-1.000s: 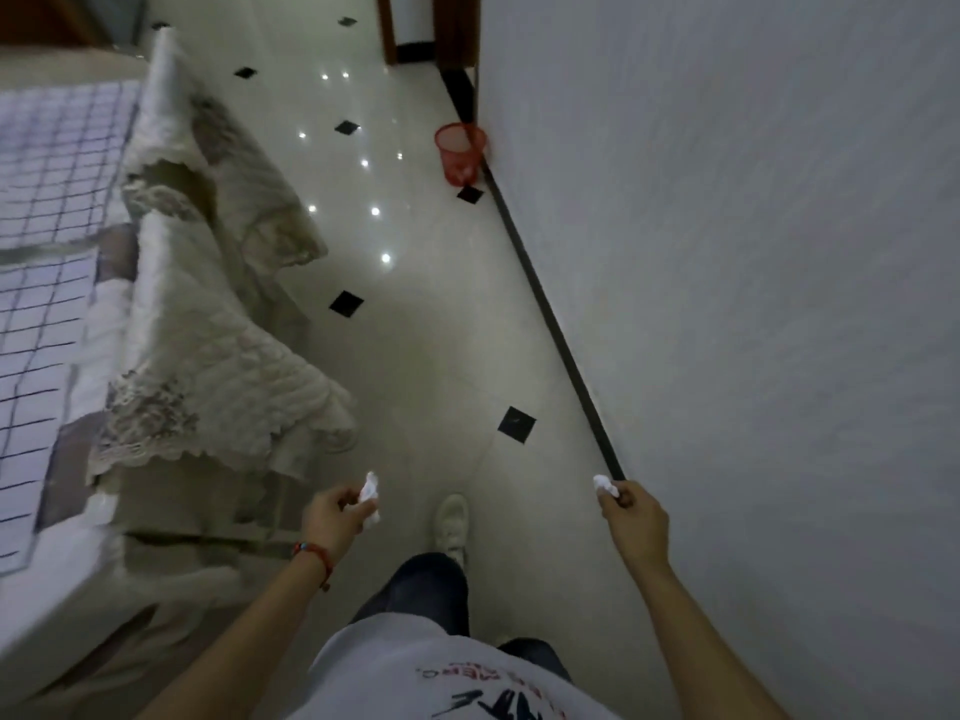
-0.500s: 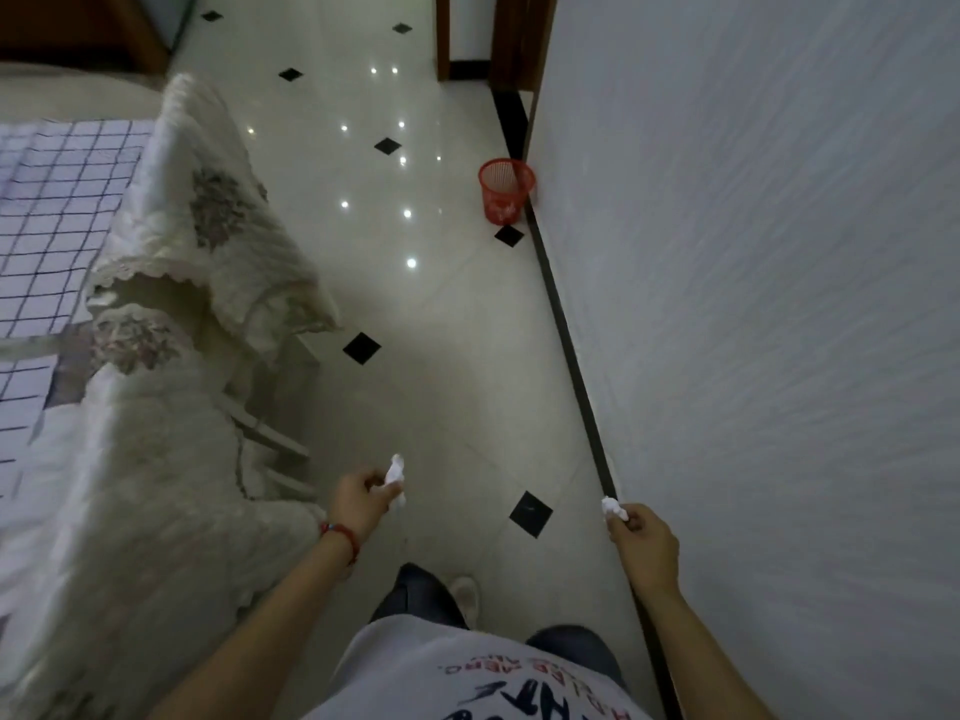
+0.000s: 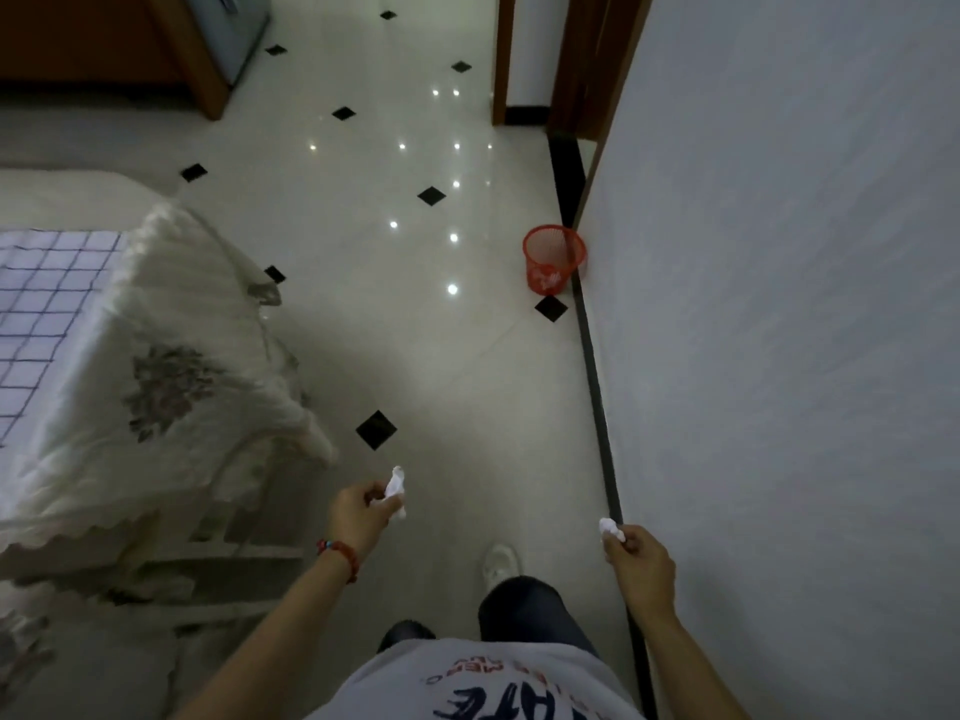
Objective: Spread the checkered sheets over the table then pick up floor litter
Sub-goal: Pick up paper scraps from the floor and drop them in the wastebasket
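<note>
The red bin by the wall now sits lower in view and nearer than half a second ago, and less of the checkered sheet shows. The left hand pinches one paper wad, the right hand another wad (both crumpled, white). The shirt lettering is upside down and unreadable.

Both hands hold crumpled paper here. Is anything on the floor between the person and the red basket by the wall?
Nothing visible. The left hand grips one paper scrap and the right hand another paper wad. The tiled floor ahead to the red basket shows only dark inlays; the covered table stays left.
</note>
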Action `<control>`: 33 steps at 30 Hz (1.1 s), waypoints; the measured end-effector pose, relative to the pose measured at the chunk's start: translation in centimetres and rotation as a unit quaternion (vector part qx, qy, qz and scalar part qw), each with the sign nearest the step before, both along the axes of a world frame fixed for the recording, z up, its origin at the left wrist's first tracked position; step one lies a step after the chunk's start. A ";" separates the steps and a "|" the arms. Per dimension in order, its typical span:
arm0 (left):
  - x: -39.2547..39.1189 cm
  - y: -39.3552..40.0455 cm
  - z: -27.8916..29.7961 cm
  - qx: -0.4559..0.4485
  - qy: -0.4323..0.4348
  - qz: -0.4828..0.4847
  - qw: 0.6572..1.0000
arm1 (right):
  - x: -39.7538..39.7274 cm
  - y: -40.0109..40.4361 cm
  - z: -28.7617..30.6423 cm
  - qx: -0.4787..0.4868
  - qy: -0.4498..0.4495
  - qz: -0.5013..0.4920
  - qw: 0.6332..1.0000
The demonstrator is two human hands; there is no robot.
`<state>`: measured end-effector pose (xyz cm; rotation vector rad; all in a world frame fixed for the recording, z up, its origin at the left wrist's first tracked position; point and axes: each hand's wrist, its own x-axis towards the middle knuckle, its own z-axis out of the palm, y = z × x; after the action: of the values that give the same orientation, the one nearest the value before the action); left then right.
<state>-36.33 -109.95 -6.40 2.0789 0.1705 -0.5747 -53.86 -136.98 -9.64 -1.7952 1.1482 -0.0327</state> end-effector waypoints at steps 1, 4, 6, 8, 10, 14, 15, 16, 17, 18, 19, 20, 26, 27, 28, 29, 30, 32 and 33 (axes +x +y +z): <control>1.7 -0.7 0.4 0.009 0.005 0.008 1.000 | 2.9 -1.3 0.4 0.003 -0.006 0.008 1.000; 7.2 -2.4 1.2 0.022 0.007 0.026 0.999 | 11.8 -4.6 1.8 0.004 -0.020 0.053 0.998; 10.8 -3.1 1.7 0.016 -0.001 0.050 0.999 | 17.5 -6.0 2.6 0.004 -0.026 0.083 0.996; 14.5 -3.4 1.6 0.018 -0.005 0.075 0.997 | 23.2 -6.9 2.9 0.003 -0.034 0.106 0.994; 18.5 -3.5 0.8 0.031 0.008 0.092 0.995 | 28.5 -7.5 2.7 -0.006 -0.044 0.122 0.992; 28.0 -4.0 -0.4 0.027 0.002 0.095 0.995 | 38.2 -8.3 2.0 -0.022 -0.053 0.118 0.991; 30.6 -4.3 -0.4 0.027 0.001 0.089 0.996 | 40.2 -8.5 2.0 -0.024 -0.051 0.113 0.992; 33.3 -4.8 -0.3 0.027 0.002 0.085 0.996 | 42.3 -8.7 2.1 -0.025 -0.052 0.106 0.993; 35.9 -5.3 -0.1 0.026 0.002 0.082 0.996 | 44.2 -9.0 2.2 -0.026 -0.056 0.100 0.993; 38.6 -5.9 0.1 0.026 0.001 0.073 0.997 | 46.1 -9.3 2.4 -0.024 -0.057 0.095 0.994; 41.2 -6.6 0.3 0.027 -0.002 0.059 0.998 | 47.9 -9.6 2.6 -0.022 -0.059 0.090 0.994; 43.8 -7.5 0.7 0.027 -0.004 0.044 0.999 | 49.7 -9.9 3.0 -0.020 -0.064 0.084 0.994; 57.4 -14.8 2.2 0.058 -0.038 -0.050 0.996 | 57.5 -13.6 3.7 -0.009 -0.068 0.030 0.997; 59.3 -16.3 2.3 0.065 -0.044 -0.063 0.995 | 58.3 -14.5 3.4 -0.010 -0.061 0.019 0.998; 61.1 -18.0 2.3 0.066 -0.050 -0.074 0.994 | 59.1 -15.5 3.0 -0.008 -0.052 0.008 0.999; 62.9 -19.7 2.3 0.063 -0.055 -0.084 0.993 | 59.9 -16.5 2.5 -0.008 -0.042 -0.001 0.999; 64.6 -21.4 2.3 0.059 -0.058 -0.095 0.992 | 60.8 -17.8 2.0 -0.008 -0.036 -0.010 0.999; 67.7 -24.8 1.9 0.056 -0.067 -0.111 0.990 | 63.0 -20.5 1.0 -0.002 -0.030 -0.025 0.999; 69.0 -26.5 1.6 0.054 -0.067 -0.119 0.989 | 64.3 -22.1 0.7 0.000 -0.028 -0.033 0.999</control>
<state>32.68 -136.42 -4.79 2.2529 -0.1284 -0.5765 10.45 -159.03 -8.93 -1.7452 1.1682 -0.1218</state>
